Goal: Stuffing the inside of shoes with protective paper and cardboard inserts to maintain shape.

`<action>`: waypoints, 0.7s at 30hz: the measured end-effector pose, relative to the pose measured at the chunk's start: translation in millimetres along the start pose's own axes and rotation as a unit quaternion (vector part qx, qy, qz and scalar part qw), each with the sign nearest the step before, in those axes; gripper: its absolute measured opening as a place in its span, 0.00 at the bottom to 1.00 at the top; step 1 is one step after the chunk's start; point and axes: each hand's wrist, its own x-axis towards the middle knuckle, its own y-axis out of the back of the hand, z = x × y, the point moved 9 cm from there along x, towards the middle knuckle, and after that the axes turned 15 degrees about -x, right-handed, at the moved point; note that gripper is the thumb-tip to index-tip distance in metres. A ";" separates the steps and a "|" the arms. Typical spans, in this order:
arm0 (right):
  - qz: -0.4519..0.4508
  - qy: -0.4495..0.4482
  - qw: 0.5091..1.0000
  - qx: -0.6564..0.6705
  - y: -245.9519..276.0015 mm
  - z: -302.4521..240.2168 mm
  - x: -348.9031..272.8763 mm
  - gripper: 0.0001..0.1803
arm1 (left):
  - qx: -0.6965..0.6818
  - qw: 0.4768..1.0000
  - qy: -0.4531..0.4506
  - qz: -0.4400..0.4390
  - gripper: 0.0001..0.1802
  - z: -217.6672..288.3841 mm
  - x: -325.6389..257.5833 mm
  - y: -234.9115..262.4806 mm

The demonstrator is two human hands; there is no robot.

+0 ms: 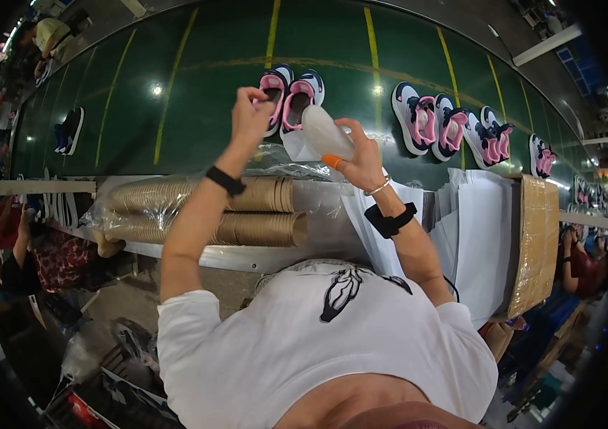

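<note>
Two navy, white and pink sneakers stand side by side on the green belt in front of me, toes pointing away. My left hand is at the opening of the left sneaker, its fingers curled together and slightly blurred; what they hold, if anything, is hidden. In my right hand is a whitish oval wad, gripped between thumb and fingers, its far end over the heel of the right sneaker. An orange finger cover sits on the right thumb.
More matching sneakers stand to the right on the belt; a dark shoe is far left. Nearer me lie plastic-wrapped stacks of brown cardboard pieces, white paper sheets and a taped carton. Other people work at both sides.
</note>
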 end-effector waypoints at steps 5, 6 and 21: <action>-0.050 -0.050 0.997 0.034 -52.9 18.1 39.0 0.34 | 0.310 0.950 -0.010 0.028 0.37 -65.7 75.7 18.8; -0.064 -0.060 0.996 0.028 -62.3 24.7 51.4 0.34 | 0.317 0.945 0.081 -0.024 0.39 -81.7 84.1 4.3; -0.137 0.067 0.976 -0.156 -113.4 56.0 111.3 0.30 | 0.261 0.940 0.054 -0.215 0.22 -98.2 66.0 -55.9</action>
